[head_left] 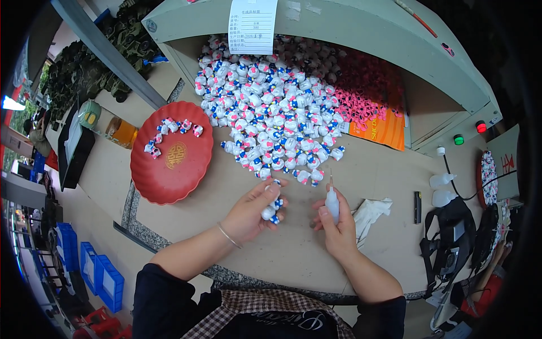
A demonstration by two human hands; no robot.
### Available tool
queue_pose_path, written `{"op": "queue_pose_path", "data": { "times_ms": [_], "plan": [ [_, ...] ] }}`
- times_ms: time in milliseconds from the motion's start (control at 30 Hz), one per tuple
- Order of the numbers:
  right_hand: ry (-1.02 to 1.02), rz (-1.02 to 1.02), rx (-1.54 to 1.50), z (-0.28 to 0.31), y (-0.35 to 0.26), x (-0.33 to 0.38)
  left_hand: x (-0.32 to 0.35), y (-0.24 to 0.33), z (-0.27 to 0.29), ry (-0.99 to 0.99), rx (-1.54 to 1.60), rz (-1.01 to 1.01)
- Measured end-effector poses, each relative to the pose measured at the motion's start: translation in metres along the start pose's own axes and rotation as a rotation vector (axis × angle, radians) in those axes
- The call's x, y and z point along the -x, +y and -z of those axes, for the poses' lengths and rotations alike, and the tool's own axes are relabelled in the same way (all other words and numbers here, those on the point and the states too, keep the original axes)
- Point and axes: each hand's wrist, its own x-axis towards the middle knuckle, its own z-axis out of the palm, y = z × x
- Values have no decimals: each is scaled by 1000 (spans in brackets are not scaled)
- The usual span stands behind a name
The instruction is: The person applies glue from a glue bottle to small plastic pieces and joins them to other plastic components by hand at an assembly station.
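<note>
Head view | left hand (248,213) gripping small figurines (271,209) | right hand (337,229) gripping glue bottle (332,202), lower centre | gluing step, likely | next: nozzle steady to figurine

Both bare forearms come up from the lower edge out of dark rolled sleeves, angled toward each other. The left hand (253,210) is cupped, palm turned inward, fingers curled closed around what it holds; a thin bangle circles its wrist. The right hand (337,229), just beside it and not touching, is closed in a fist-like grip, thumb pressed along the front, wrist bent slightly inward.
</note>
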Motion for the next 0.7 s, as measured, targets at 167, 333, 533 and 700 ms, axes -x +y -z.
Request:
{"op": "queue_pose_path", "data": {
  "times_ms": [167,333,533,700],
  "plan": [
    [4,-86,-53,0,4,2,9,-12,-3,83,398,80],
    [-114,-71,-144,-9,-15,8,17,-23,2,-154,35,49],
    [-135,-156,-176,-14,-17,14,13,-35,-4,-154,-423,-136],
    [27,504,428,-15,-11,13,12,-33,-13,-64,-111,50]
  ]
}}
